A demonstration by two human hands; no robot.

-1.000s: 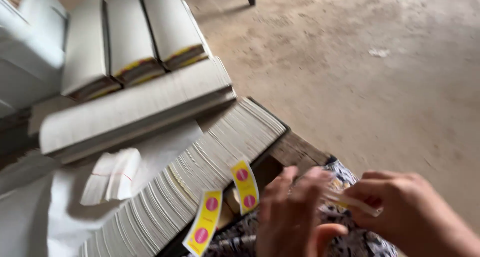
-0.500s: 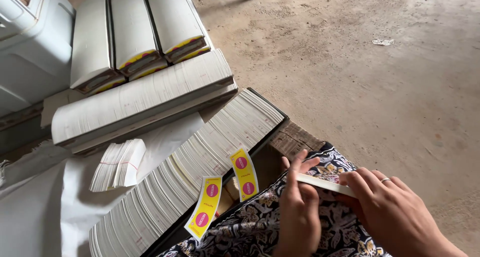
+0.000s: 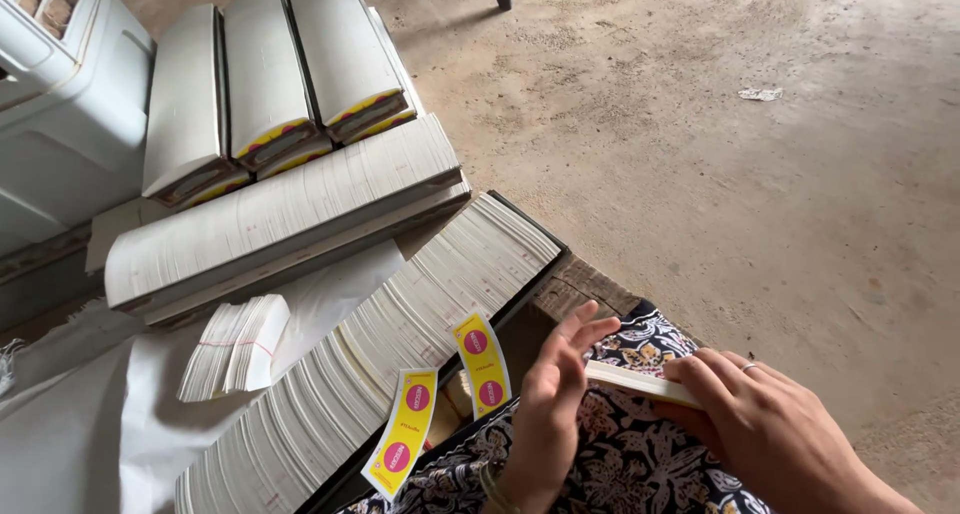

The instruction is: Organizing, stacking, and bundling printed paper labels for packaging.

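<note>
My left hand (image 3: 552, 404) and my right hand (image 3: 762, 424) hold a thin stack of white cards (image 3: 640, 382) edge-on over a dark floral cloth (image 3: 640, 464) on my lap. The left palm presses against the stack's left end, fingers up. The right hand's fingers clamp the right end; a ring is on one finger. Just left of my left hand, two yellow labels with pink dots (image 3: 483, 362) stand out from a long row of white cards (image 3: 400, 344) packed in a dark tray.
A second long row of cards (image 3: 280, 214) lies behind the first. Three wrapped white bundles (image 3: 265, 74) lie farther back. A small banded pack (image 3: 235, 346) rests on white paper. A pale plastic crate (image 3: 60, 104) stands at far left. Bare concrete floor (image 3: 750, 174) stretches to the right.
The view has steadied and dropped. My hands have moved apart along the thin stack, the left palm now flat against its end, the right hand gripping the other end.
</note>
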